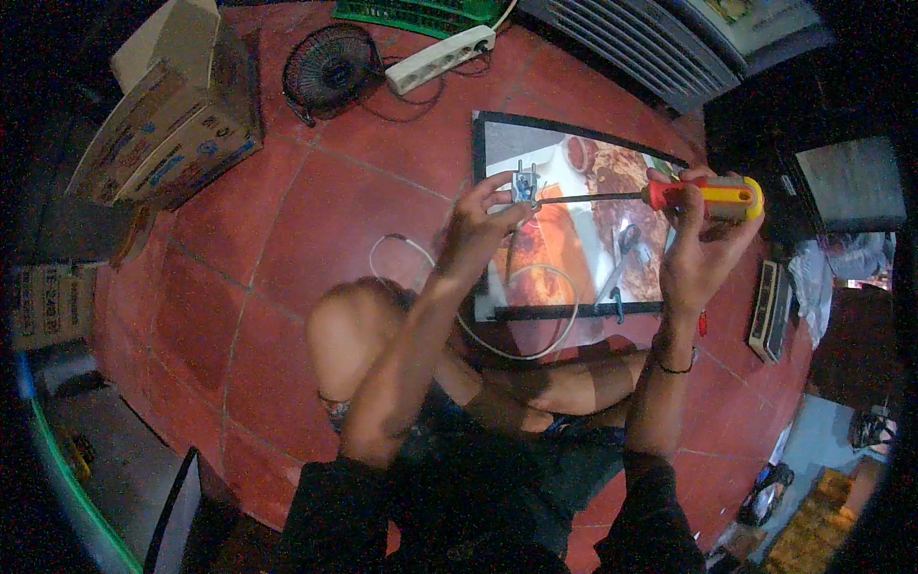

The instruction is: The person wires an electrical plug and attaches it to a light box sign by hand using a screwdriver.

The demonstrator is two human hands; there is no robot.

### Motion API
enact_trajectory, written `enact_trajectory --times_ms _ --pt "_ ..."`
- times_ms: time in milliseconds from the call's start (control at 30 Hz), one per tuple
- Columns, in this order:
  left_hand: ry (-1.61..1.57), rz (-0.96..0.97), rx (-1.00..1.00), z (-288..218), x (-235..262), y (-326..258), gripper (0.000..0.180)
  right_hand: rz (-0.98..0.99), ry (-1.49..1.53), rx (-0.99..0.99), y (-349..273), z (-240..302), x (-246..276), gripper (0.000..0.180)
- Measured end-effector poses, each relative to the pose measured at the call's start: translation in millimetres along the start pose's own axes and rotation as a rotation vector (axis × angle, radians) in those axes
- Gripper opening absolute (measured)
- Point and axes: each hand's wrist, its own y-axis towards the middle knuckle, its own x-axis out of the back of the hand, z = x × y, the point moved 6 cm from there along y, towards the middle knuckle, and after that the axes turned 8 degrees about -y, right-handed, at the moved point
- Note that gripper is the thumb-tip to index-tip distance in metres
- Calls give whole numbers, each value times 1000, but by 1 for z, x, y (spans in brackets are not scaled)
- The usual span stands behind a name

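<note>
My left hand pinches an electrical plug between thumb and fingers, its two prongs pointing away from me. The plug's inner side seems exposed, with small parts too fine to make out. In my right hand is a screwdriver with a red and yellow handle, its long dark shaft lying level and pointing left. The tip meets the plug near my left thumb; whether it sits in a screw cannot be told. A white cable loops below my hands, over the board's near edge and towards my leg.
Beneath my hands lies a black-edged board with a food picture, a teal-handled tool on it. Farther off are a small black fan, a white power strip and a green crate. A cardboard box stands left.
</note>
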Motion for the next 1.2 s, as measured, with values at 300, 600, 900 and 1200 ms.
enact_trajectory --times_ms 300,600,900,1200 --pt "27 4 -25 -1 0 -1 50 30 -47 68 -1 -2 -1 37" --pt "14 5 8 2 -1 -2 51 81 -112 123 -8 1 -3 43" --pt "61 -7 -47 -7 -6 -8 57 191 51 392 -1 24 -19 52" --pt "-113 12 -3 5 1 -3 56 5 -106 228 17 24 -15 33"
